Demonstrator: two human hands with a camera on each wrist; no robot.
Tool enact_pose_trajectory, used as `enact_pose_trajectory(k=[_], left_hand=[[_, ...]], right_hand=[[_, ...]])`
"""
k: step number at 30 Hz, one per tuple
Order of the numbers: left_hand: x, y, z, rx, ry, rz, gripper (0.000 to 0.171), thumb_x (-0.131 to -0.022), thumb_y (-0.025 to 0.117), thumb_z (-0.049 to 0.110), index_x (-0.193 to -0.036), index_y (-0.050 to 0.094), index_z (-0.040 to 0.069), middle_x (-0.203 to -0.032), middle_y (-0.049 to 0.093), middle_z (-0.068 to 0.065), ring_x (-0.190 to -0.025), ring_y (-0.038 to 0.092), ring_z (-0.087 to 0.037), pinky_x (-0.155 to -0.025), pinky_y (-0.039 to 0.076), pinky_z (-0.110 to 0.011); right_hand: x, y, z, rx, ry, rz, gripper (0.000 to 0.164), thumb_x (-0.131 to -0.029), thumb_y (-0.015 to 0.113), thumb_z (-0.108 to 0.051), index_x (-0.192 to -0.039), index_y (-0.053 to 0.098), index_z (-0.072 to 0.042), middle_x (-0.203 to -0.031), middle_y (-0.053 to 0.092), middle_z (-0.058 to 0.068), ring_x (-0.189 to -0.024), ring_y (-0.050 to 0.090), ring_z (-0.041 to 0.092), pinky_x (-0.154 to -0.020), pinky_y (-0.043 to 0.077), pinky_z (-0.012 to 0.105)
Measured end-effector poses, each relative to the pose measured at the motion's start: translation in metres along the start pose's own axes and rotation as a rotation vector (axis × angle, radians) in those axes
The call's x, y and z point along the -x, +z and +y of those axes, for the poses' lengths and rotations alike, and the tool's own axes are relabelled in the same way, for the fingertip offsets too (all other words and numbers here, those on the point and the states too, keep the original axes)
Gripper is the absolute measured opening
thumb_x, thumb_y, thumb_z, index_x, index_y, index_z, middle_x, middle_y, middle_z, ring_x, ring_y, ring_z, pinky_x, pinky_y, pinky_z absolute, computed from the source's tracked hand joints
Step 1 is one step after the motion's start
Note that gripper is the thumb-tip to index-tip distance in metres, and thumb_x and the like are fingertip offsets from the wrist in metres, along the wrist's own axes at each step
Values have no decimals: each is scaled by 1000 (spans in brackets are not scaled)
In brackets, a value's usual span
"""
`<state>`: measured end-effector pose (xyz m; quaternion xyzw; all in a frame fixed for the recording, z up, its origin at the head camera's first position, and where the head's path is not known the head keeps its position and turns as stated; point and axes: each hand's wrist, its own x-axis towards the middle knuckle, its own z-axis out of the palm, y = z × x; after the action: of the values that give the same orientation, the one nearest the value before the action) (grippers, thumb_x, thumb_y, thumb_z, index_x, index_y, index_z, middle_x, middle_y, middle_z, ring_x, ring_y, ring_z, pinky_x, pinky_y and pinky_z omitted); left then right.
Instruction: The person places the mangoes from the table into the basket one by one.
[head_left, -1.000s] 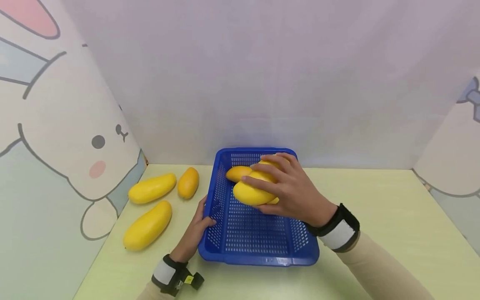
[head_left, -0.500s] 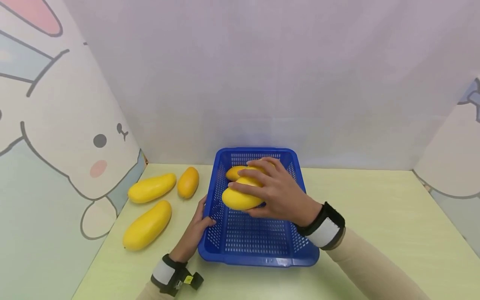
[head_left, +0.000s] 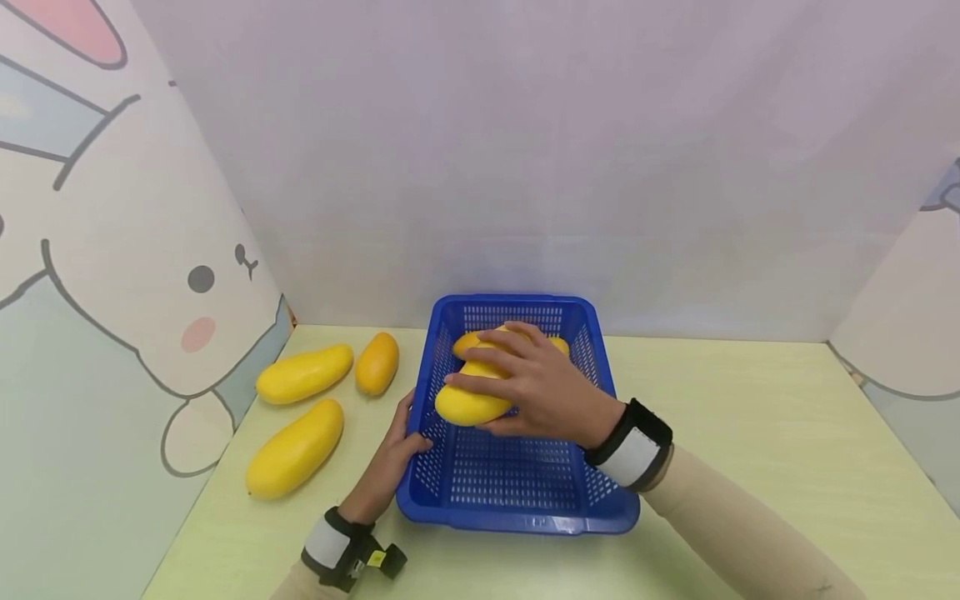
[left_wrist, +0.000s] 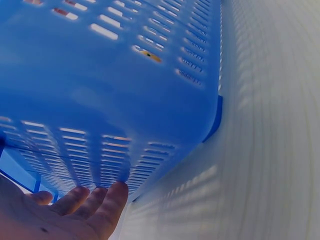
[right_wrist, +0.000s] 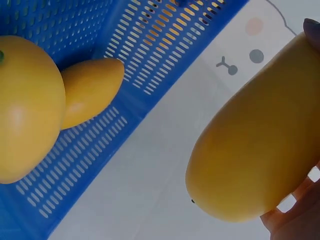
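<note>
My right hand (head_left: 536, 387) grips a large yellow mango (head_left: 467, 405) over the back half of the blue plastic basket (head_left: 517, 522). Its fingers spread over the top and the thumb lies below. In the right wrist view the held mango (right_wrist: 260, 145) appears above the basket. Inside lie a small mango (right_wrist: 92, 92) and a larger mango (right_wrist: 27, 112); the hand partly covers them in the head view. My left hand (head_left: 392, 458) holds the basket's left side, thumb over the rim. The left wrist view has its fingers (left_wrist: 114, 202) against the perforated outer wall.
Left of the basket, two long yellow mangoes (head_left: 303, 374) and a smaller orange-yellow mango (head_left: 377, 364) lie on the pale table (head_left: 750, 417). A pale curtain (head_left: 525, 167) stands behind the table, and a rabbit-printed panel (head_left: 112, 333) borders it on the left.
My right hand has moved left and slightly toward me with the mango, uncovering part of another mango in the basket. My left hand and the basket stay put.
</note>
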<state>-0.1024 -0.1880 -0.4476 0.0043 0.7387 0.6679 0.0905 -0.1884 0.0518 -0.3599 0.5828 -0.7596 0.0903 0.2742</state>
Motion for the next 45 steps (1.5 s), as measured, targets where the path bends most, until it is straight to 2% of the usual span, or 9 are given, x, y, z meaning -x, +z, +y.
enact_pose_trajectory(k=[17,26,35,45], left_hand=[[1,2,1,-15,6,1,65,-87,41,13,-142,19,40,-147,24,0,-126,32,-29,-102,22,-58],[0,1,-3,-11,19,-9,66,-86,43,16,-142,18,38,-149,21,1,-127,30,-27,-103,21,-57],[-2,0,-4,2,28,-6,66,-86,43,16,-143,18,37,-148,24,-1,-124,34,-29,-102,23,-55],[-2,0,-2,11,51,-20,67,-86,41,13,-144,17,37,-146,28,-3,-120,38,-30,-100,27,-52]], right_hand=[[0,16,1,-10,-30,-74,73,-74,66,-58,-138,43,-32,-136,47,5,-130,31,29,-104,22,53],[0,26,1,4,-44,-142,71,-76,65,-57,-138,42,-32,-135,47,3,-131,30,27,-105,20,54],[-3,36,8,53,-84,-230,69,-78,61,-59,-139,42,-32,-134,48,3,-130,31,28,-105,18,54],[-2,46,16,-14,-75,-301,69,-73,70,-53,-135,46,-33,-132,49,2,-131,30,28,-106,15,54]])
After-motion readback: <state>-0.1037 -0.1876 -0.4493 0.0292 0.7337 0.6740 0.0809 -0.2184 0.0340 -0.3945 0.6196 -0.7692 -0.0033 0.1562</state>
